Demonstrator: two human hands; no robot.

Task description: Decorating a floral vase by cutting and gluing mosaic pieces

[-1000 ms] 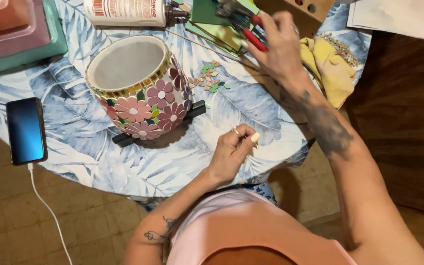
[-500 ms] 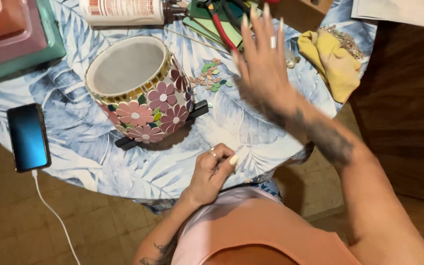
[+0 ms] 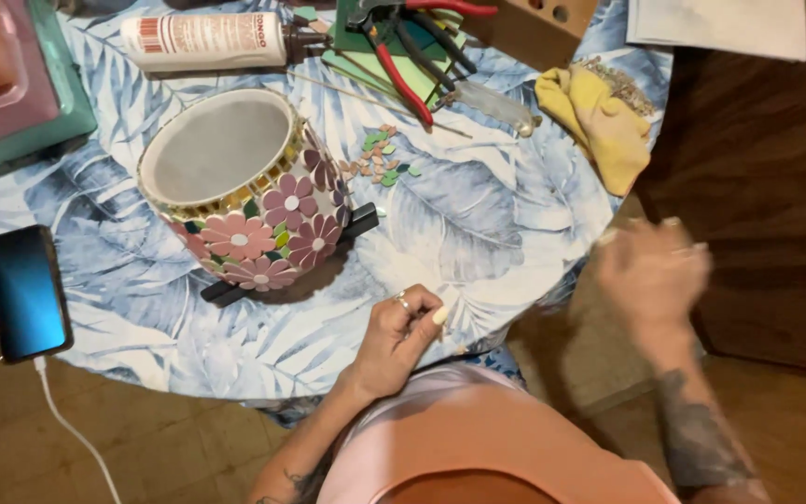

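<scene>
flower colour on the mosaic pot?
Pink and mauve petals on the round mosaic pot, head view.

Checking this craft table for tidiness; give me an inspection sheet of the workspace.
Surface: round table under a blue leaf-print cloth.
Job's things: mosaic flower pot lying on its side; loose tile pieces.
Clutter: red-handled pliers, glue tube, yellow cloth, phone, stacked trays.
Hands: left hand loosely curled at the table edge; right hand blurred, off the table.
Cables: white cable from the phone.
Surroundings: wood floor, dark cabinet.
</scene>
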